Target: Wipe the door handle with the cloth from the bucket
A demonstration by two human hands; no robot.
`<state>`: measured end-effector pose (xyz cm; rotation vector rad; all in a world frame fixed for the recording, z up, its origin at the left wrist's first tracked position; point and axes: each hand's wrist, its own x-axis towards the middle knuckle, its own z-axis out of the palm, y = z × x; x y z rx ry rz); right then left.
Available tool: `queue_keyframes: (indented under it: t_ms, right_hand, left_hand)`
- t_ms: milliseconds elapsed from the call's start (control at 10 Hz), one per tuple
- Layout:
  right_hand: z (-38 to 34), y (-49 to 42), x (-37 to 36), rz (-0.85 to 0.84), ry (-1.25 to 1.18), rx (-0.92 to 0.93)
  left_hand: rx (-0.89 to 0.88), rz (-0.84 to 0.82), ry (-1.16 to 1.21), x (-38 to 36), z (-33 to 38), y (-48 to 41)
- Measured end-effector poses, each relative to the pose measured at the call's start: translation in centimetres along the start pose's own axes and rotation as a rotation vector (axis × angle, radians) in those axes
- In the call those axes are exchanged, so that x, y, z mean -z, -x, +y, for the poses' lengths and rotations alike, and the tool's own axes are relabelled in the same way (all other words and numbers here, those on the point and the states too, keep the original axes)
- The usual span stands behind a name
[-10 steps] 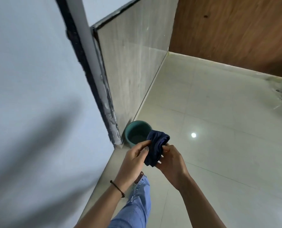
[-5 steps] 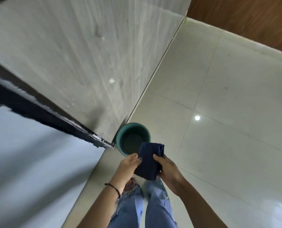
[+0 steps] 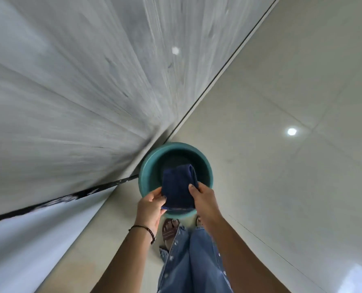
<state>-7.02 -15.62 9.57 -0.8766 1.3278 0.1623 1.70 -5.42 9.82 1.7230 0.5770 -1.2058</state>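
Beyond the hands we see a pale tiled floor (image 3: 281,81) (glossy, with a lamp's reflection (image 3: 291,131) on it), and to their left a grey streaked wall (image 3: 80,92).

cloth (image 3: 179,187): dark navy, plain | bucket (image 3: 149,176): teal, plain | trousers (image 3: 193,261): faded blue denim, pale flecks | wristband (image 3: 144,229): black | floor (image 3: 281,187): pale beige tile | wall panel (image 3: 80,92): grey, streaked grain

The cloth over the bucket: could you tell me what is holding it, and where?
Both hands: left hand and right hand pinch the dark blue cloth at its near side edges.
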Motion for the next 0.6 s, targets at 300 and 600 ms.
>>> queue_keyframes:
  t_ms: [300, 600]
  right_hand:
    - [8.3, -22.5, -4.8, 0.148, 0.279, -0.059]
    - [9.0, -24.8, -3.4, 0.047, 0.442, -0.185]
  left_hand:
    - [0.039, -0.007, -0.45, -0.9, -6.4, -22.4]
    - [0.033, -0.03, -0.524, -2.2, -7.4, -24.1]
